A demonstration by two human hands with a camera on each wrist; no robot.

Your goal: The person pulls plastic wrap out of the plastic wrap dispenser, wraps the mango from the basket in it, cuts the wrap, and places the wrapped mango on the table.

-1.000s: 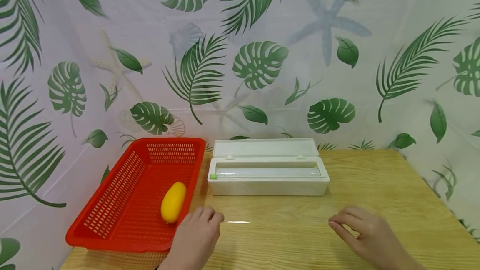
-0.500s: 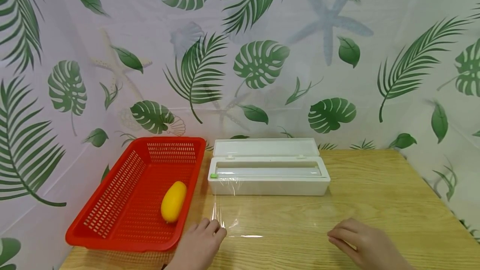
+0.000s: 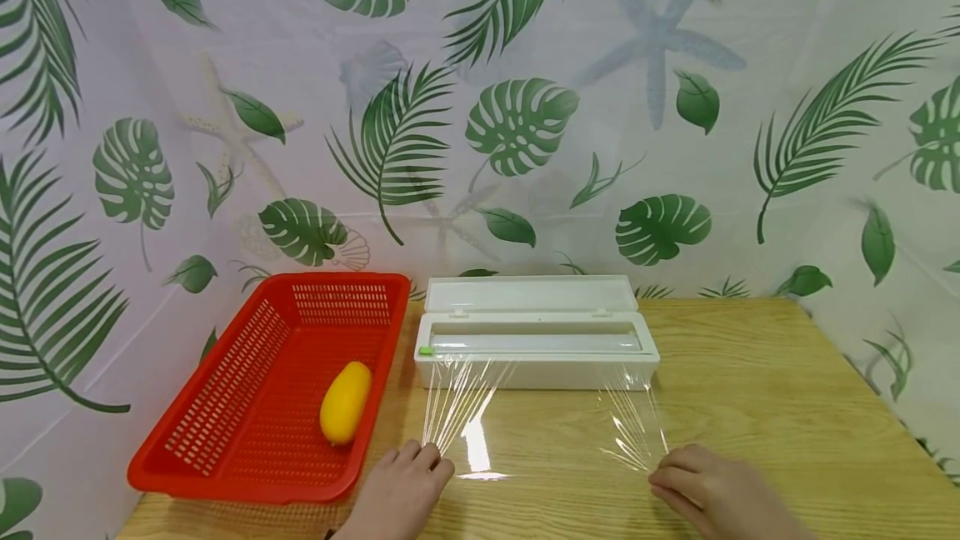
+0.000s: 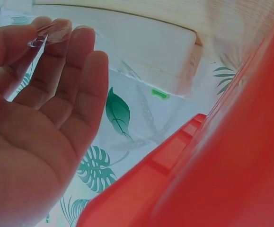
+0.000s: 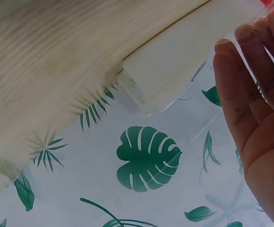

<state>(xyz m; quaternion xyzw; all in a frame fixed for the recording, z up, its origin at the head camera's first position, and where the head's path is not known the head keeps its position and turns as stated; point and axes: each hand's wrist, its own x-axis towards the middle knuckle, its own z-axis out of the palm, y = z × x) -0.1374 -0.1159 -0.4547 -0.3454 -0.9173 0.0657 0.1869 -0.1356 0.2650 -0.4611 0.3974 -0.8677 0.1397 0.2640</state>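
A sheet of clear film [image 3: 476, 440] stretches from the front edge of a white box [image 3: 536, 375] toward the person, above the wooden table [image 3: 750, 382]. It is glossy and see-through, the wood grain showing plainly beneath it; bright pleats fan out from each held corner, and a white glare sits near the left one. The left hand [image 3: 397, 490] pinches one corner between thumb and fingers — a crumpled bit of film shows at its fingertips in the left wrist view — while the right hand [image 3: 716, 490] pinches the other. The box's lid [image 3: 531, 294] stands raised, a pale roll [image 3: 536, 343] lies inside, and a green tab [image 3: 426, 351] sits at the front edge's left end.
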